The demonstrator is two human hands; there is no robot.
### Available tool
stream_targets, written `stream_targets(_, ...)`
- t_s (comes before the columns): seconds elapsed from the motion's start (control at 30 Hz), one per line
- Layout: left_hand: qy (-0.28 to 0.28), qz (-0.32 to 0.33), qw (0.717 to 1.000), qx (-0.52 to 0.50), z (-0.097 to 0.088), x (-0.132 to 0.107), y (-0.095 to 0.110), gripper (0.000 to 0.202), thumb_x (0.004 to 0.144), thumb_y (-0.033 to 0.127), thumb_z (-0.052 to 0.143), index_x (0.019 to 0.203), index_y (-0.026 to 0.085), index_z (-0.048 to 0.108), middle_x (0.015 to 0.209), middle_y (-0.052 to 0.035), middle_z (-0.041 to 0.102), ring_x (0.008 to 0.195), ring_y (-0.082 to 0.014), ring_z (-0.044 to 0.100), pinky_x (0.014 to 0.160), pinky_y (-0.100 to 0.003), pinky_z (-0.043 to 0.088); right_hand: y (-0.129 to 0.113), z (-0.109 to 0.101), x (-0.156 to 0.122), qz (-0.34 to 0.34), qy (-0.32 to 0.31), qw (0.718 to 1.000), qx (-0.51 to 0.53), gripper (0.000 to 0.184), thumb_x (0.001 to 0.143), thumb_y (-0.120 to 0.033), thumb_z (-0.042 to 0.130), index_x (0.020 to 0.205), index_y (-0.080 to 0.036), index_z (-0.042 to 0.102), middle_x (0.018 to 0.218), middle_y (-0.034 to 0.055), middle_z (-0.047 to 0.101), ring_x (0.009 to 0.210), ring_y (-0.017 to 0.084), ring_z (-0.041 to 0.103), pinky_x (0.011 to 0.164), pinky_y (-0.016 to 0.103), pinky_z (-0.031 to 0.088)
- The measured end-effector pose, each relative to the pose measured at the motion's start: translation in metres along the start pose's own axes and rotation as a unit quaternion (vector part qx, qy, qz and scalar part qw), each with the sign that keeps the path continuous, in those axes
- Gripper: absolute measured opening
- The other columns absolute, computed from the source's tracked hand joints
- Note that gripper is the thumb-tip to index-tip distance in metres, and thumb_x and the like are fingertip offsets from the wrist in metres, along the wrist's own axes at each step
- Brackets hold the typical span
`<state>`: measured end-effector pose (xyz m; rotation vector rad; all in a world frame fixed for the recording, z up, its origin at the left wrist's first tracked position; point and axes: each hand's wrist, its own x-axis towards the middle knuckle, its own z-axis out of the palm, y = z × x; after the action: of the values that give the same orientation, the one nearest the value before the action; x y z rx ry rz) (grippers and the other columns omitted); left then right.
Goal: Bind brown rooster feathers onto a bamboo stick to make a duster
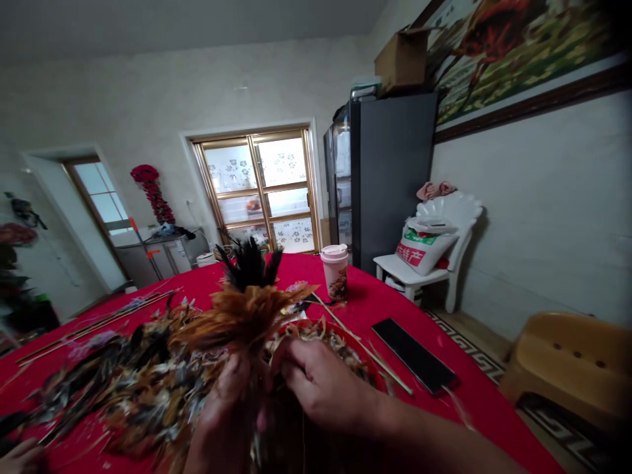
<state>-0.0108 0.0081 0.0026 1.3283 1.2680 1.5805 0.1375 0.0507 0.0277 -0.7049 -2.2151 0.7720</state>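
A bundle of orange-brown and black feathers stands upright in front of me, over a table with a red cloth. My left hand is wrapped round the bundle's lower part. My right hand pinches at the bundle's base from the right, fingers closed. A heap of loose feathers lies on the cloth to the left and under my hands. A thin bamboo stick lies slanted just right of my right hand.
A paper cup with a lid stands behind the feathers. A black phone lies at the table's right edge. Thin sticks lie far left. A white chair with a bag, a dark fridge and a yellow stool stand on the right.
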Motion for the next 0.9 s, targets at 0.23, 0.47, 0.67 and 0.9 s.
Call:
stream_targets(0.23,0.078,-0.198,0.944,-0.250,-0.003,-0.005,-0.005,0.020,0.067,0.033,0.068,0.075,0.020,0.056,0.049,0.0075,0.051,0.033,-0.0033,0.038,0.036,-0.014,0.033,0.005,0.003,0.002,-0.016,0.008,1.000,-0.014,0.023,0.076,-0.005,0.044,0.086,-0.015,0.062,0.081,0.0034,0.066,0.073,0.014,0.061,0.068,0.021,0.044)
stream_targets(0.47,0.056,-0.190,0.939,-0.279,-0.004,-0.004,-0.005,0.029,0.055,0.036,0.078,0.066,0.014,0.063,0.043,0.0061,0.044,0.036,-0.0030,0.031,0.032,-0.012,0.026,0.008,0.002,0.004,-0.043,0.031,0.999,-0.004,0.021,0.075,-0.003,0.044,0.080,-0.017,0.058,0.076,0.0006,0.063,0.069,0.012,0.059,0.066,0.019,0.042)
stream_targets(0.67,0.032,-0.193,0.931,-0.307,-0.003,-0.005,-0.005,0.022,0.059,0.029,0.076,0.074,0.014,0.068,0.061,-0.0030,0.064,0.044,-0.0085,0.048,0.036,-0.016,0.035,0.012,0.003,0.005,-0.011,0.017,1.000,-0.012,0.018,0.078,-0.007,0.044,0.078,-0.016,0.060,0.076,0.0026,0.066,0.069,0.013,0.061,0.063,0.019,0.043)
stream_targets(0.9,-0.024,-0.222,0.939,-0.262,-0.006,-0.003,-0.010,0.027,0.059,0.034,0.074,0.078,0.017,0.068,0.058,-0.0048,0.065,0.049,-0.0189,0.058,0.048,-0.030,0.048,0.014,0.001,0.005,-0.033,0.038,0.998,-0.036,0.017,0.081,-0.014,0.045,0.083,-0.017,0.061,0.080,0.0029,0.067,0.072,0.014,0.062,0.065,0.020,0.043)
